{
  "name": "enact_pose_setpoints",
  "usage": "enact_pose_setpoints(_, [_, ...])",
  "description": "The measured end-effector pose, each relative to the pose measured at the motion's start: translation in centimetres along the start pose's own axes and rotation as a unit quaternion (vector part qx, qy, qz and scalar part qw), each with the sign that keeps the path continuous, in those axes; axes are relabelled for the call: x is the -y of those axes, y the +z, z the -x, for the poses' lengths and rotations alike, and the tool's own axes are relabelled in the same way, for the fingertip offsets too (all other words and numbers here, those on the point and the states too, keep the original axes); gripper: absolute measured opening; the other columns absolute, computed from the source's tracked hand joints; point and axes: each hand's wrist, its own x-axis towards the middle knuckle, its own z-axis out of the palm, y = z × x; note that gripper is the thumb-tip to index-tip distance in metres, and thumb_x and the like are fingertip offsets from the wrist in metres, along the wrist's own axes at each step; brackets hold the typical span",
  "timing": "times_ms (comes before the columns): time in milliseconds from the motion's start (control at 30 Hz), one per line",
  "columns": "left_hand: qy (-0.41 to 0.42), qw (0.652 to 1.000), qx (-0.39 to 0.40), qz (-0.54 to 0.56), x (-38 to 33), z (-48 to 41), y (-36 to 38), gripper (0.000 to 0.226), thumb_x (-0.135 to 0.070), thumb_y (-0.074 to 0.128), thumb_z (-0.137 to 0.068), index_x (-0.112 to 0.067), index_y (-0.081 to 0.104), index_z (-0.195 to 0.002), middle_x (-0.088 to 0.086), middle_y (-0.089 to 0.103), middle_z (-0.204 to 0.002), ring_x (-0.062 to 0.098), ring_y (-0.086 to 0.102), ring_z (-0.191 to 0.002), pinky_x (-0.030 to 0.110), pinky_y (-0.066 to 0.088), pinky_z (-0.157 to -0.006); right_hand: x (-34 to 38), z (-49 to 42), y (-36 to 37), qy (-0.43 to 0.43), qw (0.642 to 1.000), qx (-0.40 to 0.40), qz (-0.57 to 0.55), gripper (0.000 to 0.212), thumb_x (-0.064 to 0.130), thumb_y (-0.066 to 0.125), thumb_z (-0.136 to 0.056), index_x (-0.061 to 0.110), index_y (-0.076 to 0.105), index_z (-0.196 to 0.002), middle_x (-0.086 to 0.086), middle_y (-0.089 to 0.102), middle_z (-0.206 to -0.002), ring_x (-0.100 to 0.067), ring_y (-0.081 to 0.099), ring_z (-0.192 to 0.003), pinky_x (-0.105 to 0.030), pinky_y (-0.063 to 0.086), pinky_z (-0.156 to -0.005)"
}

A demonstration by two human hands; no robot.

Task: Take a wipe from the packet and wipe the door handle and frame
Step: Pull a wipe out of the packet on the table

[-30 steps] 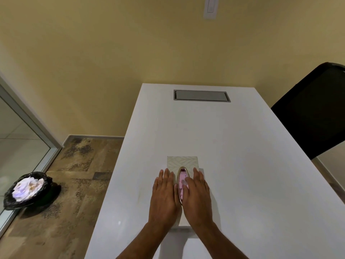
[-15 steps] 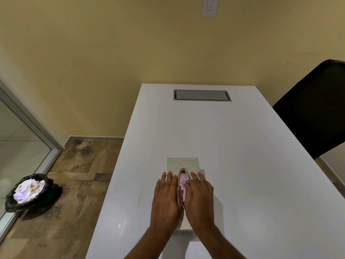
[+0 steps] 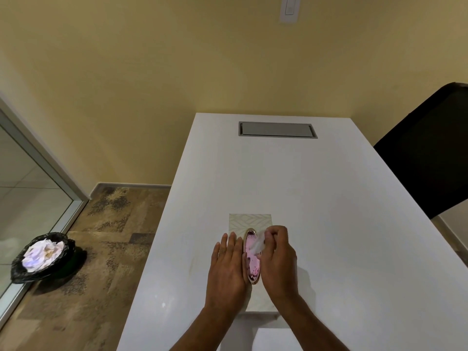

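The right hand has changed from lying flat on the packet to a closed pinch: its fingertips now grip the white wipe and have drawn a crumpled corner up out of the oval opening, where pink lining shows. Half a second ago both palms were pressed flat beside that opening. The left hand stays spread and open, holding nothing, pressing down on the packet's left side to steady it. The packet lies near the front of the white surface. So the pull has begun; the wipe is not yet free, and I judge a steady lift should finish it. The door frame stands off to the left, beyond a bin on the floor.
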Motion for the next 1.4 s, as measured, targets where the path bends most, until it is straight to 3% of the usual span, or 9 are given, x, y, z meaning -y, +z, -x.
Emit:
enact_pose_setpoints(167, [-0.004,1.0,-0.011,-0.01,-0.3,0.2,-0.1,0.068,-0.055,0.009,-0.101,-0.027,0.016,-0.163,-0.013,-0.002,-0.166,0.009,-0.009,-0.159,0.029,-0.014,-0.128,0.5,-0.6,-0.5,0.062,0.993,-0.045,-0.095,0.012,0.024,0.041,-0.107,0.021,0.049,-0.099,0.015,0.062,-0.087,-0.011,0.07,-0.074,-0.025,0.061,-0.055])
enact_pose_setpoints(467, [0.026,0.999,-0.022,0.015,-1.2,0.9,-2.3,0.064,-0.05,0.011,-0.105,-0.02,0.012,-0.162,0.0,0.005,-0.17,0.021,-0.005,-0.159,0.026,-0.018,-0.127,2.7,-1.2,-3.2,0.148,0.956,-0.063,-0.244,0.01,0.018,0.042,-0.107,0.014,0.051,-0.109,-0.01,0.063,-0.113,-0.027,0.073,-0.092,-0.017,0.058,-0.055])
enact_pose_setpoints(567, [0.012,0.998,-0.028,0.05,-1.7,1.8,-3.9,0.085,-0.079,-0.02,-0.083,-0.034,-0.004,-0.153,-0.01,-0.012,-0.165,0.007,-0.016,-0.155,0.019,-0.021,-0.124,3.9,-1.4,-4.0,0.16,0.945,-0.065,-0.279,0.011,0.019,0.043,-0.107,0.02,0.052,-0.103,-0.011,0.065,-0.11,-0.023,0.073,-0.089,-0.018,0.058,-0.055])
enact_pose_setpoints(667, [-0.013,0.994,-0.073,0.079,-2.1,2.2,-6.3,0.075,-0.074,-0.009,-0.089,-0.037,-0.001,-0.154,-0.018,-0.012,-0.163,-0.002,-0.012,-0.154,0.014,-0.017,-0.122,5.1,-1.3,-4.6,0.191,0.929,-0.051,-0.313,0.011,0.021,0.042,-0.107,0.021,0.053,-0.104,-0.014,0.065,-0.115,-0.028,0.072,-0.098,-0.025,0.061,-0.058])
enact_pose_setpoints(867, [-0.028,0.988,-0.136,0.073,-2.3,4.5,-12.4,0.067,-0.053,0.008,-0.101,-0.028,0.02,-0.162,-0.012,0.015,-0.17,0.004,0.003,-0.159,0.03,0.006,-0.133,9.3,0.5,-5.4,0.199,0.914,0.025,-0.353,0.008,0.018,0.049,-0.105,0.018,0.052,-0.112,-0.019,0.065,-0.124,-0.034,0.073,-0.101,-0.052,0.061,-0.088])
enact_pose_setpoints(967, [-0.03,0.983,-0.168,0.064,-1.9,6.2,-15.7,0.059,-0.042,0.019,-0.106,-0.024,0.024,-0.162,-0.008,0.021,-0.17,0.008,0.008,-0.16,0.037,0.016,-0.133,12.1,2.0,-5.9,0.203,0.909,0.06,-0.358,0.027,0.014,0.063,-0.097,0.014,0.051,-0.121,-0.019,0.058,-0.133,-0.042,0.063,-0.116,-0.056,0.054,-0.1])
enact_pose_setpoints(1167, [-0.044,0.973,-0.227,0.007,-0.4,10.4,-22.6,0.054,-0.027,0.032,-0.111,-0.024,0.02,-0.163,-0.015,0.01,-0.168,-0.009,-0.011,-0.155,0.017,-0.006,-0.128,18.6,6.5,-6.0,0.191,0.891,0.181,-0.371,0.037,0.012,0.076,-0.087,0.019,0.062,-0.119,-0.014,0.06,-0.137,-0.032,0.065,-0.116,-0.048,0.057,-0.099])
enact_pose_setpoints(1300, [-0.067,0.962,-0.266,-0.006,1.2,14.2,-27.6,0.054,-0.024,0.034,-0.11,-0.021,0.023,-0.163,-0.011,0.014,-0.17,-0.005,-0.008,-0.157,0.028,0.005,-0.133,22.7,9.8,-5.4,0.162,0.889,0.263,-0.337,0.052,0.005,0.081,-0.081,0.017,0.058,-0.126,-0.006,0.076,-0.109,-0.025,0.076,-0.089,-0.03,0.064,-0.073])
enact_pose_setpoints(1400, [-0.074,0.951,-0.299,-0.003,2.5,17.3,-31.4,0.052,-0.022,0.037,-0.11,-0.019,0.029,-0.161,-0.008,0.02,-0.17,-0.005,-0.006,-0.157,0.03,0.009,-0.132,26.4,12.3,-4.4,0.138,0.884,0.315,-0.318,0.061,0.006,0.087,-0.075,0.017,0.058,-0.127,-0.011,0.072,-0.116,-0.032,0.073,-0.099,-0.043,0.061,-0.089])
